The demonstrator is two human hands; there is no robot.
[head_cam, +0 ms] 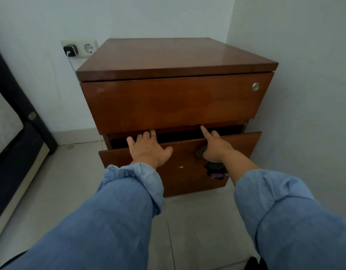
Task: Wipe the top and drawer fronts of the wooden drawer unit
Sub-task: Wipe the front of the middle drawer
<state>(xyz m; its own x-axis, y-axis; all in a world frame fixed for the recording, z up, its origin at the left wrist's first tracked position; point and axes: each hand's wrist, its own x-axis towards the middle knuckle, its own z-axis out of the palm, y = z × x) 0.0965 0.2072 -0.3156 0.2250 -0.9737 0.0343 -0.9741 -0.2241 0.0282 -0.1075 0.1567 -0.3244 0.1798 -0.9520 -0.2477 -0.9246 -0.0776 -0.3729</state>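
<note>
The brown wooden drawer unit (176, 57) stands in a corner, its top bare and glossy. The upper drawer front (168, 102) is closed and has a round lock (255, 86). The lower drawer (180, 178) is pulled out a little, leaving a dark gap. My left hand (148, 149) lies on the lower drawer's top edge, fingers reaching over the gap, thumb spread on the front. My right hand (217, 147) holds a dark cloth (215, 169) against the lower drawer front, with the index finger stretched up to the underside of the upper drawer.
Pale walls close in behind and to the right of the unit. A wall socket (79, 48) with a black charger (70, 50) and a thin cable sits to the left. A dark bed frame (16, 114) runs along the left. The floor is grey tile (197, 221).
</note>
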